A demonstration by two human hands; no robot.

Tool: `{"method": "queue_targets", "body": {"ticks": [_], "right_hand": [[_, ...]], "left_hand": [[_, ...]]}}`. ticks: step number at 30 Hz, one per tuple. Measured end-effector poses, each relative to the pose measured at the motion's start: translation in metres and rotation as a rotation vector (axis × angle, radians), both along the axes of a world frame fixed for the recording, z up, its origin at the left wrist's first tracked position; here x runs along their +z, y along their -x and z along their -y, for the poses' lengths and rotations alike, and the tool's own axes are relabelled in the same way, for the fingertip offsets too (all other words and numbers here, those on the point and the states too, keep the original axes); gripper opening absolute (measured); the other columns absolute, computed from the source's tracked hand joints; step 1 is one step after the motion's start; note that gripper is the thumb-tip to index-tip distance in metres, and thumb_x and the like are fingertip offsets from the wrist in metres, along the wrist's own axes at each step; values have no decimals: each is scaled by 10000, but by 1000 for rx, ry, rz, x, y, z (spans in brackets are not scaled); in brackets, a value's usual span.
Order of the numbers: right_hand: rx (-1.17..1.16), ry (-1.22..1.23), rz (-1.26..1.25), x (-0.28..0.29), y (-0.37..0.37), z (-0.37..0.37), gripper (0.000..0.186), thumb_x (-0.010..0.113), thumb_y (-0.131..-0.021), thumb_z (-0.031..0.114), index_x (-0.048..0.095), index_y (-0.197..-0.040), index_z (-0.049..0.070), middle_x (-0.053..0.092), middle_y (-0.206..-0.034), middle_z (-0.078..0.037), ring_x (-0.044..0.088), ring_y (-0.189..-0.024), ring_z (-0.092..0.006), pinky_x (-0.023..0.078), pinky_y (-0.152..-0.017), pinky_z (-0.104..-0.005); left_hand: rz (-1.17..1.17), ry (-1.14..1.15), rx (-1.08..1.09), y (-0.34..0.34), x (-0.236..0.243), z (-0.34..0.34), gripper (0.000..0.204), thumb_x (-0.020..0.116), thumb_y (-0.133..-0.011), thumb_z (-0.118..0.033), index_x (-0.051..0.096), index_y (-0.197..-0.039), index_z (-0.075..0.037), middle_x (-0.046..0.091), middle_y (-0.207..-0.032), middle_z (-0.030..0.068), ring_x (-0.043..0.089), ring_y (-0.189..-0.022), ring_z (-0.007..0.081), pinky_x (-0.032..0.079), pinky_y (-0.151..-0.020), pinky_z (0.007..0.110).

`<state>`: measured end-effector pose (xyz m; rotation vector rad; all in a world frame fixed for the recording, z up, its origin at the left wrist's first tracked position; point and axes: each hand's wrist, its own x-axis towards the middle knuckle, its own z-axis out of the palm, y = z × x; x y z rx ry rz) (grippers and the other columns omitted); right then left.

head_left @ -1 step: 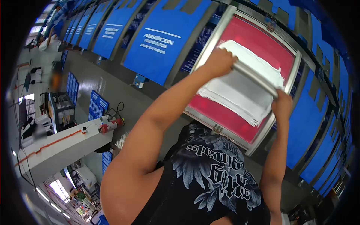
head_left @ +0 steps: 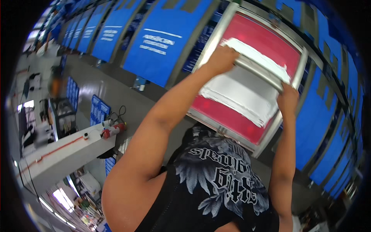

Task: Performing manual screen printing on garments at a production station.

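A silkscreen frame [head_left: 213,38] with pale metal rails lies tilted in front of me. Its mesh [head_left: 264,34] is pinkish red at both ends, with white ink [head_left: 228,101] spread thickly across the middle. A squeegee [head_left: 259,72] with a pale bar handle spans the inked area. My left hand [head_left: 223,60] is wrapped round its left end, and my right hand [head_left: 288,101] grips its right end. A ridge of ink lies beyond the bar, and a smeared, thinner layer covers the near side. The squeegee's blade and what is under the screen are hidden.
Blue fabric panels [head_left: 160,50] with white print lie in a row to the left. More blue panels [head_left: 315,120] lie to the right, close to the frame. A red fire extinguisher [head_left: 112,130] and cables sit by a pale beam [head_left: 71,150] at lower left.
My hands and the squeegee have shifted slightly away from me over the screen. The whole view has also moved a little. Both hands keep their grip.
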<state>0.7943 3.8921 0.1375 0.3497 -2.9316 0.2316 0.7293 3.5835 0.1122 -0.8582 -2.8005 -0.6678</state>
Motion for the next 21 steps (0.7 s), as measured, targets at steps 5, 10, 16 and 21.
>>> {"method": "queue_targets", "body": {"ticks": [5,10,16,21], "right_hand": [[-19,-153,267,-25,-46,25,434,539,-678,12,528,-1099,121,570,-1080,-74,528,-1013,-246,299,-956,-590],[-35,131,371,38,-147,42,401,575,-582,-34,601,-965,81,627,-890,-76,577,-893,-272,299,-983,-534],[-75,1,384,5,-87,24,436,620,-612,-4,624,-1033,110,646,-911,-79,588,-906,-265,292,-1009,-512],[-138,-131,474,9,65,-16,441,601,-633,71,642,-1069,126,667,-894,-109,625,-868,-265,387,-872,-432]], "left_hand": [[142,21,-8,-60,-19,25,438,705,-602,-63,568,-1017,-53,561,-1022,135,509,-984,321,399,-878,408],[357,152,-20,-155,25,49,443,709,-540,-36,595,-967,-64,596,-965,92,539,-940,293,413,-840,393],[338,95,106,-93,-5,24,416,748,-500,-43,651,-903,-68,613,-750,141,590,-779,321,467,-715,423],[338,295,119,50,24,-24,333,709,-684,-231,669,-994,-115,659,-866,151,642,-798,309,509,-724,389]]}}
